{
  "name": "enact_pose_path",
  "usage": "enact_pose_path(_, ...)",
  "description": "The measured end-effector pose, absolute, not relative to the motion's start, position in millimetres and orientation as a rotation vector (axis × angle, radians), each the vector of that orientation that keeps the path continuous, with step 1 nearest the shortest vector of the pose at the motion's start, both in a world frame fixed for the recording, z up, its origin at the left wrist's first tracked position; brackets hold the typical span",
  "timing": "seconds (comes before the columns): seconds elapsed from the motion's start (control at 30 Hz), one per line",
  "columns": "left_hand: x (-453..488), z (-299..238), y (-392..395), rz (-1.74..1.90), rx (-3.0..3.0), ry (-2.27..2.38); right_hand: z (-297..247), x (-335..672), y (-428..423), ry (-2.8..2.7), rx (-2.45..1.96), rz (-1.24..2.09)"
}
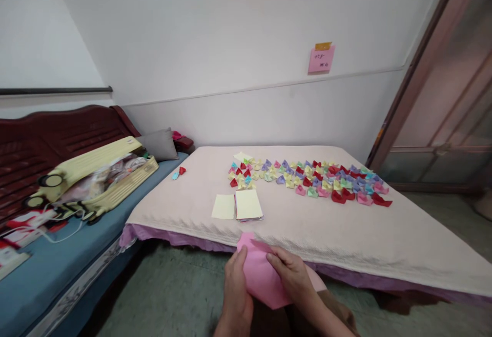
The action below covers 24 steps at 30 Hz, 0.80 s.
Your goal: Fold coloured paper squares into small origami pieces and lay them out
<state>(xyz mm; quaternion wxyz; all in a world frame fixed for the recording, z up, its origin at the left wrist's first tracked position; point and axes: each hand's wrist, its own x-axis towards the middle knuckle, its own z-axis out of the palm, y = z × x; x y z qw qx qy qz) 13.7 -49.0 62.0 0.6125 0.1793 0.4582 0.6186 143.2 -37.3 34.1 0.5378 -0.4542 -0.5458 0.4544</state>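
Observation:
A pink sheet of paper (263, 273), partly folded at its top, is held up over my lap just off the table's front edge. My left hand (236, 286) grips its left side, with the thumb along the face of the paper. On the opposite side my right hand (290, 270) pinches the upper right edge between thumb and fingers. Beyond the hands lie a stack of pale yellow paper (249, 205) and a single pale yellow sheet (223, 207) beside it. Rows of small folded paper boats (307, 181) in many colours spread across the table's far half.
The table (165, 209) has a pale cloth with a purple frill. Two small folded pieces (179, 172) lie at its left. A blue-seated wooden bench (77, 245) on the left bears an open yellow suitcase (100, 173). A pink note (322, 60) is taped to the wall.

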Motion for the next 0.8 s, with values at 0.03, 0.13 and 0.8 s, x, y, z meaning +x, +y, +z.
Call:
enact_pose_path(0.03,13.6,62.5,-49.4,1.421,0.445,1.044,33.8,142.9,-37.5,-1.294,-1.095,1.07)
enact_pose_path(0.13,13.7,60.2,-50.8,1.38,0.562,1.009,33.4,142.0,-37.7,-1.267,-1.144,1.032)
enact_pose_path(0.8,-11.3,70.8,-76.6,1.234,0.686,0.859,73.5,181.4,-61.8,-1.633,-0.924,1.173)
